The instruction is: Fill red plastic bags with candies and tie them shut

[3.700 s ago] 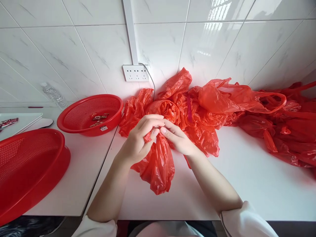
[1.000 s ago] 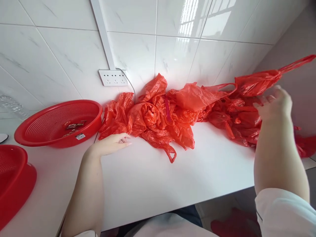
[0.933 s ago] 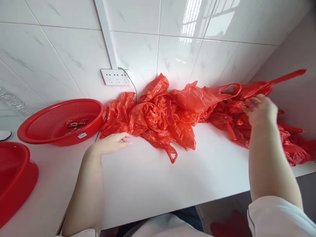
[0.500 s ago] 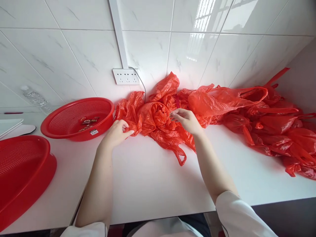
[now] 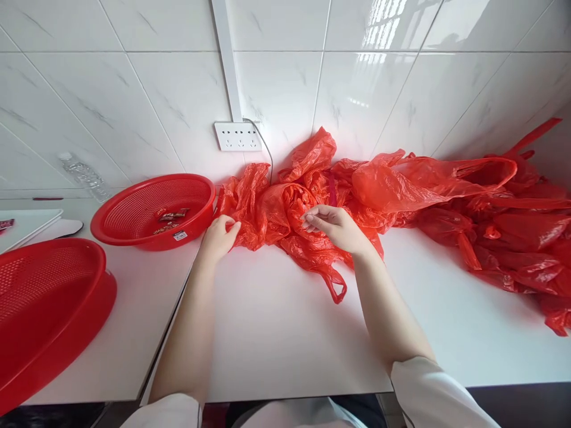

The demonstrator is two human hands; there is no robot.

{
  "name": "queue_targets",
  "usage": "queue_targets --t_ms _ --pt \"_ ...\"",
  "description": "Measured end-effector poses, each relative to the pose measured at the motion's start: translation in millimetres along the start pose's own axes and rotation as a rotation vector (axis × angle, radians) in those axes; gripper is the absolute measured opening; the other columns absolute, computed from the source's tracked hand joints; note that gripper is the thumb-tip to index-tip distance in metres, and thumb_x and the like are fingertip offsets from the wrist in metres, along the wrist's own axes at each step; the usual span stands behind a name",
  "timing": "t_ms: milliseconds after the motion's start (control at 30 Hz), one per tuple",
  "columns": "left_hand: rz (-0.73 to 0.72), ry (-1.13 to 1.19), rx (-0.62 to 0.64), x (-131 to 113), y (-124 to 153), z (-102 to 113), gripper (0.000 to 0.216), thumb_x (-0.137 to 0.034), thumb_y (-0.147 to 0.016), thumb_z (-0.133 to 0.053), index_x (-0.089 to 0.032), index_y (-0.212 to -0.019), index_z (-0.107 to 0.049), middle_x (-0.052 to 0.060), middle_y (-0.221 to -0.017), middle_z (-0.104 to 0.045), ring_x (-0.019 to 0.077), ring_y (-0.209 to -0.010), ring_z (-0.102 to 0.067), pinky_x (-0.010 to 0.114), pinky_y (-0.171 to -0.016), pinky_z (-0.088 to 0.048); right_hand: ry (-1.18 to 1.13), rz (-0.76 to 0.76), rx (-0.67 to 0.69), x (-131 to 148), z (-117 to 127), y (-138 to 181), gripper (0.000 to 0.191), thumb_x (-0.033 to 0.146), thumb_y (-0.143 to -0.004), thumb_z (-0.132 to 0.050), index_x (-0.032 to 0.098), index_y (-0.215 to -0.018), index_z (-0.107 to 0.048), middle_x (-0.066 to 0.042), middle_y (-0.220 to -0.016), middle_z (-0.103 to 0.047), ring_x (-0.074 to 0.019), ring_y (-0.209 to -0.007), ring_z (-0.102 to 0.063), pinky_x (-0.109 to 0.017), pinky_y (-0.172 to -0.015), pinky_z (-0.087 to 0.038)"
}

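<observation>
A crumpled pile of red plastic bags (image 5: 274,211) lies against the wall in front of me. My left hand (image 5: 220,236) is at the pile's left edge, its fingers curled and the thumb close to the index finger. What lies between them is hidden. Over the middle of the pile, my right hand (image 5: 333,226) holds its thumb and fingertips together in a pinch. Anything in that pinch is too small to make out. A looped bag handle (image 5: 338,288) hangs forward onto the white table (image 5: 289,339).
Filled red bags (image 5: 513,238) are heaped at the right. To the left stand a red colander (image 5: 151,238) with small packets in it and a second red colander (image 5: 84,315). A plastic bottle (image 5: 84,175) and a white tray (image 5: 35,223) lie behind them. A wall socket (image 5: 238,137) carries a cable.
My view has swung slightly left. My right hand has come a little lower over the pile. My left thumb has drawn in towards the fingers. The bags lie much as before.
</observation>
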State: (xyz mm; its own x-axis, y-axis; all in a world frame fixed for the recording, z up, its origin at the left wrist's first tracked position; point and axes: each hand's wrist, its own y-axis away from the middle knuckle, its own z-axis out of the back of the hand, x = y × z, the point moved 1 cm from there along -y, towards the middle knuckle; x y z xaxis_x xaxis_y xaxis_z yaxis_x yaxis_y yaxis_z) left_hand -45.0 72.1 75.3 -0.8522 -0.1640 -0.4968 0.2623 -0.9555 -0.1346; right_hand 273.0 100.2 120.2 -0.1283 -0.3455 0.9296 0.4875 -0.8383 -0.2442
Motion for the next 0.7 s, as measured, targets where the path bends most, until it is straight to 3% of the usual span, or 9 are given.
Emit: queue_targets --t_ms 67,133,233,367,467,533,600,633,700 --pt "0.000 -0.058 0.030 -5 3 -5 0.065 -0.058 -0.088 -0.053 -0.023 -0.143 -0.044 0.014 -0.150 -0.046 0.0292 -0.132 -0.052 0.039 -0.106 -0.042 0.005 0.008 0.026 0 -3 0 0.029 0.046 -0.092 -0.058 0.018 -0.095 -0.066 -0.005 -0.090 -0.072 -0.0189 -0.085 -0.068 -0.034 -0.084 -0.053" --pt "0.064 -0.152 0.166 -10 4 -14 0.079 -0.066 -0.084 -0.054 -0.025 -0.149 -0.038 0.017 -0.152 -0.043 0.0330 -0.130 -0.053 0.040 -0.101 -0.045 0.005 0.021 0.071 0 -7 0 0.027 0.043 -0.093 -0.057 0.018 -0.096 -0.067 -0.005 -0.091 -0.072 -0.0188 -0.086 -0.068 -0.034 -0.084 -0.054" --pt "0.172 -0.250 0.326 -13 4 -25 0.072 -0.073 -0.083 -0.047 -0.020 -0.131 -0.060 0.019 -0.132 -0.062 0.0371 -0.118 -0.061 0.041 -0.091 -0.048 0.024 0.020 0.139 2 -9 2 0.027 0.042 -0.093 -0.057 0.017 -0.097 -0.067 -0.006 -0.093 -0.072 -0.0186 -0.086 -0.068 -0.033 -0.082 -0.055" --pt "0.195 -0.296 0.311 -19 7 -12 0.054 -0.064 -0.084 -0.052 -0.017 -0.100 -0.072 0.017 -0.107 -0.072 0.0361 -0.104 -0.066 0.041 -0.084 -0.049 0.125 0.000 0.170 8 -4 8 0.026 0.041 -0.095 -0.054 0.018 -0.099 -0.067 -0.005 -0.096 -0.072 -0.0188 -0.089 -0.068 -0.032 -0.082 -0.053" --pt "0.053 -0.242 0.244 -29 19 13 0.036 -0.048 -0.077 -0.068 -0.021 -0.102 -0.072 0.009 -0.112 -0.071 0.0287 -0.104 -0.066 0.035 -0.088 -0.049 0.182 0.009 0.153 15 -1 13 0.026 0.041 -0.096 -0.052 0.020 -0.099 -0.067 -0.004 -0.096 -0.072 -0.0191 -0.091 -0.068 -0.032 -0.082 -0.053" --pt "-0.107 -0.166 0.167 -42 31 30 0.041 -0.037 -0.077 -0.070 -0.025 -0.116 -0.068 0.006 -0.124 -0.065 0.0257 -0.112 -0.063 0.032 -0.093 -0.049 0.210 0.055 0.155 20 -6 16 0.029 0.043 -0.097 -0.049 0.020 -0.098 -0.067 -0.005 -0.098 -0.071 -0.0193 -0.092 -0.067 -0.033 -0.083 -0.053" --pt "-0.237 -0.087 0.137 -58 46 43 0.049 -0.031 -0.079 -0.067 -0.028 -0.128 -0.061 0.004 -0.133 -0.060 0.0249 -0.117 -0.060 0.033 -0.095 -0.049 0.250 0.147 0.080 25 -19 19 0.031 0.047 -0.094 -0.055 0.021 -0.106 -0.066 -0.008 -0.115 -0.068 -0.0225 -0.104 -0.065 -0.037 -0.090 -0.052" --pt "-0.298 -0.044 0.163 -67 53 47 0.051 -0.030 -0.080 -0.066 -0.029 -0.130 -0.059 0.004 -0.135 -0.058 0.0247 -0.118 -0.060 0.033 -0.095 -0.050 0.276 0.201 0.013 27 -26 19 0.039 0.049 -0.089 -0.062 0.021 -0.116 -0.063 -0.011 -0.127 -0.062 -0.0257 -0.114 -0.061 -0.040 -0.097 -0.050" --pt "-0.447 0.052 0.268 -85 66 52 0.054 -0.027 -0.080 -0.064 -0.029 -0.133 -0.057 0.004 -0.138 -0.056 0.0244 -0.120 -0.059 0.033 -0.097 -0.050 0.308 0.296 -0.105 29 -42 20 0.075 0.049 -0.076 -0.075 0.021 -0.139 -0.047 -0.015 -0.147 -0.046 -0.0313 -0.133 -0.048 -0.045 -0.107 -0.043"
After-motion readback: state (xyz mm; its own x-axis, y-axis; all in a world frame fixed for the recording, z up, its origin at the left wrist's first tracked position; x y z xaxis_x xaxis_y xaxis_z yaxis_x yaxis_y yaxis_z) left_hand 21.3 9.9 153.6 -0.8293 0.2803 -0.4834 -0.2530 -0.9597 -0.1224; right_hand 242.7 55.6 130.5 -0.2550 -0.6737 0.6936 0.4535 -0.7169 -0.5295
